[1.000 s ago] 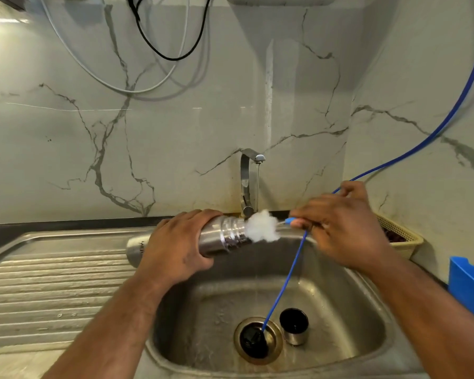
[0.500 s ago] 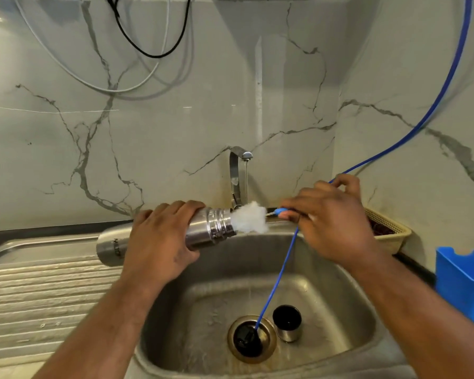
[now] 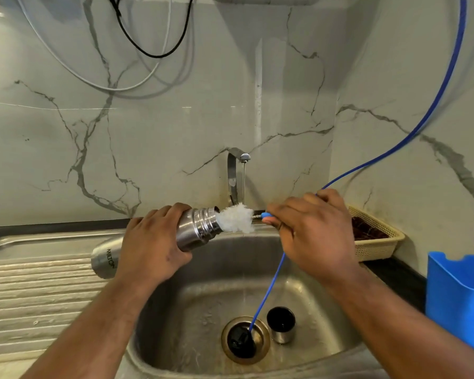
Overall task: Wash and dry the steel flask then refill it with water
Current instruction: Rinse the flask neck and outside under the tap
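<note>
Holding a bottle brush (image 3: 237,221) at the mouth of the steel flask (image 3: 200,228), above the sink (image 3: 192,310).
Flask tilted nearly sideways, mouth to the right. Left hand (image 3: 151,247) wrapped round its body, right hand (image 3: 312,231) pinching the brush's blue handle, white bristles touching the opening. Thin stream from the tap (image 3: 234,173) just behind. In the basin: steel cap (image 3: 281,328) beside the drain, blue hose (image 3: 268,291) ending in it.

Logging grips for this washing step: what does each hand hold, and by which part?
The left hand grips the steel flask round its middle body; the right hand pinches the bottle brush by its blue handle.
</note>
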Demonstrator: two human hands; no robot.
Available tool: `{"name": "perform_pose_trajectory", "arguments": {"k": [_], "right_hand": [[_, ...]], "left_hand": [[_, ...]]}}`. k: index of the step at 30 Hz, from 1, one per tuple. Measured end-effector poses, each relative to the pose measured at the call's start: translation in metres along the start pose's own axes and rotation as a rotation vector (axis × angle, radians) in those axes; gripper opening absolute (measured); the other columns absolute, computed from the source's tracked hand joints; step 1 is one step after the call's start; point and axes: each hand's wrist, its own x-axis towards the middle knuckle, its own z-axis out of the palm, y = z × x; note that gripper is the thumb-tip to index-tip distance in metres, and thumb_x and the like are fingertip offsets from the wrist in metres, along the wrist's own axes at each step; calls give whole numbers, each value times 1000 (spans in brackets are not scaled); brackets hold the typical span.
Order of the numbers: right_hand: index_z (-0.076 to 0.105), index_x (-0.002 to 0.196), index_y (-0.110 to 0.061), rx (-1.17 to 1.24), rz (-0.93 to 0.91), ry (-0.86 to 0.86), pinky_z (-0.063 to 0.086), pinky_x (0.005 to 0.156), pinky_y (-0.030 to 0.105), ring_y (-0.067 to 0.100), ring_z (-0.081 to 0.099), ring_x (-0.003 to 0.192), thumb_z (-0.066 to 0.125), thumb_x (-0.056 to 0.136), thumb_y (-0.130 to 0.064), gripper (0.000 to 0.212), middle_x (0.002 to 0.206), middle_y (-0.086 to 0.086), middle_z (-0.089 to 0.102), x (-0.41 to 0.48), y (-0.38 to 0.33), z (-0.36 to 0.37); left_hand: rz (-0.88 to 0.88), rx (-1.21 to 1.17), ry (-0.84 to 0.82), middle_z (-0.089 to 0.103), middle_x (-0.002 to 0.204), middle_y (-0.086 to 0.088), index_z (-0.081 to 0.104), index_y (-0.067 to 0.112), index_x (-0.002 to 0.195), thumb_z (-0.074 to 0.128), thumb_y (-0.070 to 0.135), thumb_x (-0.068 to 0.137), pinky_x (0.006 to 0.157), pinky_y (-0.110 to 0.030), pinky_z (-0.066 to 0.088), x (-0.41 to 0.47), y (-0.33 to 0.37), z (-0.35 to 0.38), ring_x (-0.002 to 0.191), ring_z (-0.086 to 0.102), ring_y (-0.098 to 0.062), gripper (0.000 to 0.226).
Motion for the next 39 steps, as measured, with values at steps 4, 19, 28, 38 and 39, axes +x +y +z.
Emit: {"name": "perform_pose_trajectory", "arguments": {"k": [4,19,28,38,39], "right_hand": [[78,94,-29,17,-11,-21,34,71,36,20,62,69,63,97,-40,19,76,-10,69,-4,-4,6],[77,96,-40,249,151,-193,28,49,16,6,63,67,53,94,-59,31,76,-16,70,-3,-16,1],[77,104,-44,461,69,-349,32,52,16,0,59,66,51,91,-63,35,75,-18,69,0,-6,-1],[78,93,-39,285,64,-162,51,53,31,10,66,68,50,92,-61,36,78,-13,72,3,31,-7],[78,92,-37,240,26,-156,49,51,31,12,66,66,48,93,-60,38,76,-12,72,3,26,-5]], "left_hand": [[-2,27,8,67,106,4,57,28,123,92,29,54,93,-46,47,0,-7,-2,95,63,-21,78],[160,16,168,67,113,5,58,29,128,93,29,55,98,-44,41,-2,33,-7,103,62,-20,81],[258,-42,13,65,112,15,56,40,130,92,34,54,97,-35,36,2,20,-1,100,58,-11,84],[97,36,97,69,108,3,60,31,126,95,25,51,95,-49,46,3,-7,-2,97,65,-25,84],[106,50,95,70,108,2,61,30,126,96,25,51,95,-50,46,3,-6,0,97,66,-26,83]]}}
